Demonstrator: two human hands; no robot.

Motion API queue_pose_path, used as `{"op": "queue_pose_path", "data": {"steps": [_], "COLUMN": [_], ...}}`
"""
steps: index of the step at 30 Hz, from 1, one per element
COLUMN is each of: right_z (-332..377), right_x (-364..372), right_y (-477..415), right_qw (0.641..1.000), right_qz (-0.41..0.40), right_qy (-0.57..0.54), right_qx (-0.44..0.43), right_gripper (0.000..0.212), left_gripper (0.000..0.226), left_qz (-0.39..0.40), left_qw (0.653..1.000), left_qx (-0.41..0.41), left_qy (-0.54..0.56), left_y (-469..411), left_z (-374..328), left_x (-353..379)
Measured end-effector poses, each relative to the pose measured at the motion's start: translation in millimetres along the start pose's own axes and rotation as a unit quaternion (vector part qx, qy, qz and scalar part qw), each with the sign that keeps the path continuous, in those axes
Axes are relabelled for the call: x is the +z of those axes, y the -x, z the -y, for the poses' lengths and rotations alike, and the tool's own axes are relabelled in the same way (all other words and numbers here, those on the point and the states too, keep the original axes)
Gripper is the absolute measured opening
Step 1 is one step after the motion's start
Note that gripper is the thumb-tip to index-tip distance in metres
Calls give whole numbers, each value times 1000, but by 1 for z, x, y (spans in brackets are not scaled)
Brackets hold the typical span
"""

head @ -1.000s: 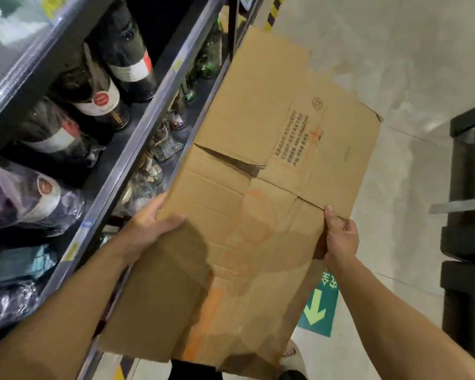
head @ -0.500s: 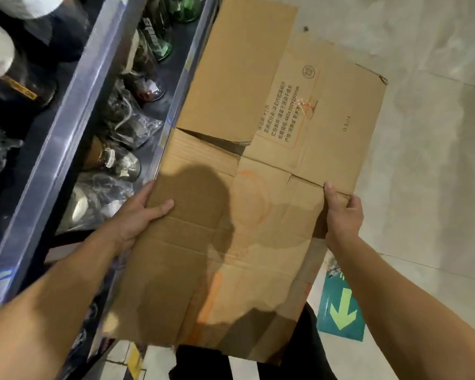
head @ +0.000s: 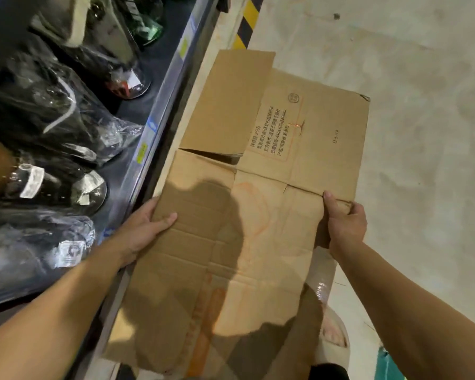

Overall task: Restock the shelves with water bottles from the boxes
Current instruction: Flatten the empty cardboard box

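slippage is the main worry. my left grip (head: 143, 231) holds the flattened box (head: 258, 229) by its left edge, thumb on top, fingers under. my right grip (head: 343, 223) pinches the right edge, thumb at a slit between two flaps. the box hangs over the floor (head: 422, 119), just right of the shelf (head: 159, 113), with one far flap lifted. the bottles (head: 55, 119) lie on their sides on the shelf to the left, wrapped in clear film, bases toward the shelf's edge.

as i judge it, the sheet is soft and creased, so it could buckle along the middle crease and pull out of my right grip, which has only a small bite beside that slit. if i swing it left, the loose far flap could catch the shelf's edge or knock a bottle base, and a bottle lying on its side may roll. the box also hides the near floor, so i could step on something unseen.
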State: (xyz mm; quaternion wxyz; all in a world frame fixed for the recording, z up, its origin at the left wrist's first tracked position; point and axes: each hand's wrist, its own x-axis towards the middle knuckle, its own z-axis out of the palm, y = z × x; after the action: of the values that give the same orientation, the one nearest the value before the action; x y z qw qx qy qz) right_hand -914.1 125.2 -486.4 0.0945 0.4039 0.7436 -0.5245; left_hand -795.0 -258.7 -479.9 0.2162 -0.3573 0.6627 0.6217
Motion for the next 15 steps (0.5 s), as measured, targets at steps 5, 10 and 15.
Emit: {"op": "queue_pose_path", "data": {"steps": [5,10,15], "right_z": [-25,-30,-45], "right_x": [20,19,8], "right_y": [-22,-25,-5], "right_qw": [997,988,965], "right_qz": [46,84,31], "right_qy": [68,132,259], "right_qx": [-9,-14,11], "right_gripper": [63,64,90], "left_gripper": [49,61,54], "left_qz": [-95,-105,-73], "left_qw": [985,963,980], "left_qx": [8,-2,-2], "left_qy": [-144,-248,-182], "left_y": [-25,-31,-28], "left_z": [19,24,20], "left_x": [21,19,24]}}
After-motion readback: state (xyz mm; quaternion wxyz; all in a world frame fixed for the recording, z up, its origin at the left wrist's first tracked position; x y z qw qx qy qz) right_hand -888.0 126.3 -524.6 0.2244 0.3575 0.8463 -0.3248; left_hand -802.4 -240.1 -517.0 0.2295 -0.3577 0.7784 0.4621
